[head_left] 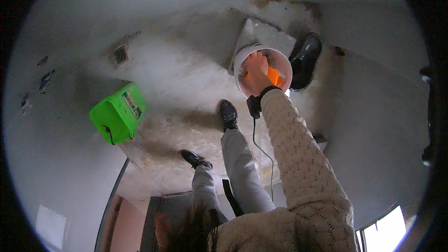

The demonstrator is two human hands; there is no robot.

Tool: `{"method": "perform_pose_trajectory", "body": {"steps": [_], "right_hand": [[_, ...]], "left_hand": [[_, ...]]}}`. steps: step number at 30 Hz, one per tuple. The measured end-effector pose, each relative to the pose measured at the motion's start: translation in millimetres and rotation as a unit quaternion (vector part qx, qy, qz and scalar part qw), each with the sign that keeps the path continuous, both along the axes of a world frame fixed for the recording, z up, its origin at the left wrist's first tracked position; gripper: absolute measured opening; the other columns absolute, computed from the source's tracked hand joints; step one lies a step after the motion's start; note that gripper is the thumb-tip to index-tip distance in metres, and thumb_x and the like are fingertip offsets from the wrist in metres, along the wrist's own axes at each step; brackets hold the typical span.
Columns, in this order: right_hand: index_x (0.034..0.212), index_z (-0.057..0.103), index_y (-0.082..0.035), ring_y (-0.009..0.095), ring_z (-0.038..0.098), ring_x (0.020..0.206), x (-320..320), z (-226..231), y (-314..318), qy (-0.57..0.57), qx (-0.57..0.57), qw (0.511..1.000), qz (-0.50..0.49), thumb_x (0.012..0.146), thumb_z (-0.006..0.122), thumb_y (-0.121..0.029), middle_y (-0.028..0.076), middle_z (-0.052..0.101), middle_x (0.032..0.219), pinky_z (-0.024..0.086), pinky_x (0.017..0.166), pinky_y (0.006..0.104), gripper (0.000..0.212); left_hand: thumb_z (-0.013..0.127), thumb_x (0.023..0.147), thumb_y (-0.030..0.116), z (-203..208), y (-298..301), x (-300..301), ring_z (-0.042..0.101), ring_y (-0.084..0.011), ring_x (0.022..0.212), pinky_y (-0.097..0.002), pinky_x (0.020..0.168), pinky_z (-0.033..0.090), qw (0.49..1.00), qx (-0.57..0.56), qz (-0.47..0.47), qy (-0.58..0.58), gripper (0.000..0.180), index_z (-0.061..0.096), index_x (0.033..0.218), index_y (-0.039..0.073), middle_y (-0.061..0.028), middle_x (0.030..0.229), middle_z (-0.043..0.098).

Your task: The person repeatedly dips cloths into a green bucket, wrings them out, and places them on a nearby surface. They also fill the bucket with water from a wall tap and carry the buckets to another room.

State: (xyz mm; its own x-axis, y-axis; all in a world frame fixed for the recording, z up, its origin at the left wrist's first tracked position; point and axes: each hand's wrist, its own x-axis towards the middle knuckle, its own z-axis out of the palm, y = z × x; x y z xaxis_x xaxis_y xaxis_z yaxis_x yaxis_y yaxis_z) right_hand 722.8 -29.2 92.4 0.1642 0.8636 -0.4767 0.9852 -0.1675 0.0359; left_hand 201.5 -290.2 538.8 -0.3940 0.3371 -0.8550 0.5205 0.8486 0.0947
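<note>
My right hand (257,66) reaches down into a white bucket (240,81), its fingers curled and bunched toward the far inner wall. What they hold, if anything, is hidden. Beside the hand in the bucket lies an orange thing (274,76) with straight edges; its kind does not show. A black band with a small box (254,107) and a cable is on my right wrist. Low at the left, a dark, blurred patch partly covers what looks like my left hand (161,229), away from the bucket; its fingers cannot be made out.
A pale square slab (266,31) lies under the bucket's far side. Right of it sits a glossy black elongated object (305,63). A bright green square container (116,112) lies on the left by the wall. My black shoes (228,115) stand on the stained floor (182,79).
</note>
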Motion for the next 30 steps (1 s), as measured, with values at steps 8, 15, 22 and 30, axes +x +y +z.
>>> {"method": "perform_pose_trajectory", "body": {"steps": [8,15,22,30], "right_hand": [[0.106,0.060,-0.020,0.023,0.046,0.114,15,27,-14,0.133,0.020,0.987,0.086,0.077,0.058,-0.011,0.007,0.050,0.117,0.041,0.093,0.0364,0.030],[0.113,0.054,-0.016,0.031,0.038,0.119,13,55,-12,0.071,-0.042,0.967,0.240,0.072,0.065,-0.018,0.013,0.048,0.123,0.033,0.101,0.0388,0.043],[0.120,0.044,-0.011,0.030,0.044,0.114,10,131,-40,0.188,0.045,0.965,-0.179,0.066,0.072,-0.023,0.016,0.048,0.119,0.037,0.096,0.0409,0.062],[0.117,0.042,-0.010,0.018,0.045,0.109,-81,290,-72,0.641,0.030,0.728,-0.241,0.061,0.073,0.002,0.005,0.044,0.117,0.039,0.090,0.0325,0.065]], "left_hand": [[0.047,0.092,0.031,-13,4,21,0.045,-0.0210,0.115,-0.0349,0.092,0.042,0.940,-0.001,0.342,-0.006,0.038,0.053,0.115,0.002,-0.0098,0.125,0.048],[0.053,0.090,0.024,-23,4,25,0.052,-0.0236,0.108,-0.0340,0.094,0.041,0.981,0.061,-0.184,-0.029,0.033,0.055,0.115,0.002,-0.0098,0.117,0.055],[0.051,0.090,0.014,-56,59,63,0.052,-0.0251,0.109,-0.0365,0.094,0.042,0.977,0.056,0.148,-0.143,0.029,0.054,0.115,-0.001,-0.0119,0.120,0.053],[0.058,0.087,0.010,-84,214,184,0.052,-0.0206,0.107,-0.0314,0.083,0.048,0.843,0.221,0.181,-0.455,0.043,0.043,0.126,0.004,-0.0144,0.126,0.042]]}}
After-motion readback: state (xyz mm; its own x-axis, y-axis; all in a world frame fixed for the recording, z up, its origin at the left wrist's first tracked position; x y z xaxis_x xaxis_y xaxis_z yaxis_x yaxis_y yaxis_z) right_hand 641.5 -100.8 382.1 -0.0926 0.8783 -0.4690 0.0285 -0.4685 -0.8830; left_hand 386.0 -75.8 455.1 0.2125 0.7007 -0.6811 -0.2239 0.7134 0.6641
